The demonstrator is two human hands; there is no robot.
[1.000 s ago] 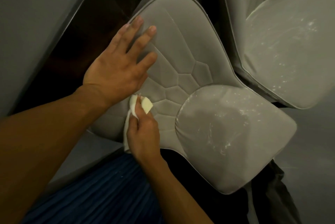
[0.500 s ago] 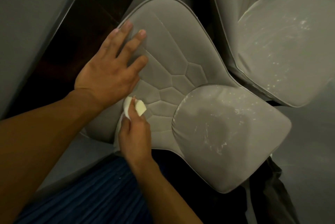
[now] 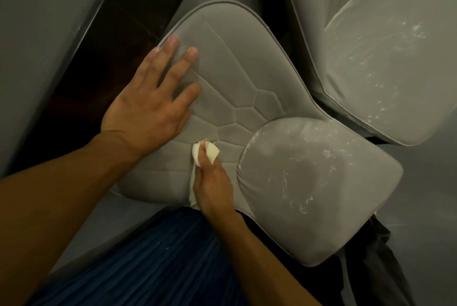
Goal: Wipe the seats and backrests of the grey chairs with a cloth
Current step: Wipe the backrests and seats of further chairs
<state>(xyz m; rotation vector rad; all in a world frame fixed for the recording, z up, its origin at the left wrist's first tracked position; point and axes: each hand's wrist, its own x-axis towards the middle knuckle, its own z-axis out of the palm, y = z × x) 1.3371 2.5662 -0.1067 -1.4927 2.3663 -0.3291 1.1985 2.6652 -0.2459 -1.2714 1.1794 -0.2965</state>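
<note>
- Slightly rightward since the earlier frame, the cloth (image 3: 213, 154) now sits at lower centre, on the quilted backrest (image 3: 247, 70), close to the seat (image 3: 309, 182).
- The right hand (image 3: 214, 187) pinches the cloth, fingers curled round it, to rub the fabric.
- The left hand (image 3: 146, 110), fingers straight and spread, presses flat on the backrest, likely steadying it.
- White specks dot the seat and the second chair (image 3: 395, 58), upper right.

The grey floor (image 3: 430, 206) bore two grey chairs. The near chair (image 3: 257, 117) carried, on its quilted backrest (image 3: 247, 78), the left hand (image 3: 148, 107) lying flat at the far left and, nearer, a white cloth (image 3: 213, 154) pinched and pressed down by the right hand (image 3: 212, 187). White smears marked its seat (image 3: 309, 182) and the far-right chair (image 3: 385, 63).
</note>
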